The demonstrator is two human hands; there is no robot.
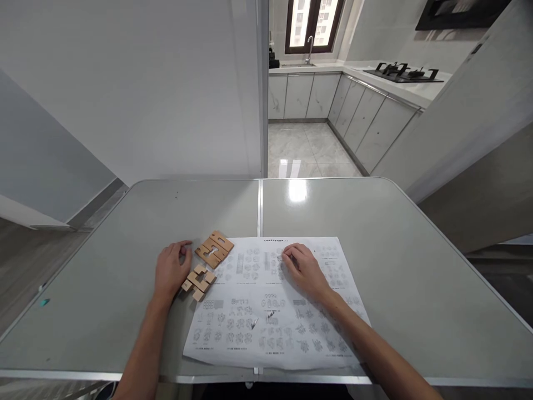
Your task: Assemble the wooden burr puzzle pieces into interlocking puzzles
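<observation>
A large white sheet printed with many small line diagrams [250, 294] lies on the table. On its left edge rest flat wooden puzzle pieces with cut-out slots [214, 249], set side by side. Just below them sits a cluster of interlocked notched wooden blocks [199, 282]. My left hand [172, 268] lies on the table left of the wood, close to the blocks, loosely bent with index finger and thumb apart and nothing held. On the upper right part of the sheet rests my right hand [303, 268], its fingers curled together; nothing shows in them.
The pale folding table [416, 278] has a metal seam [260, 208] down its middle and a metal rim. A small green bit [44, 302] lies near its left edge. A wall [187, 111] stands behind; beyond it is a kitchen with a gas hob [402, 73].
</observation>
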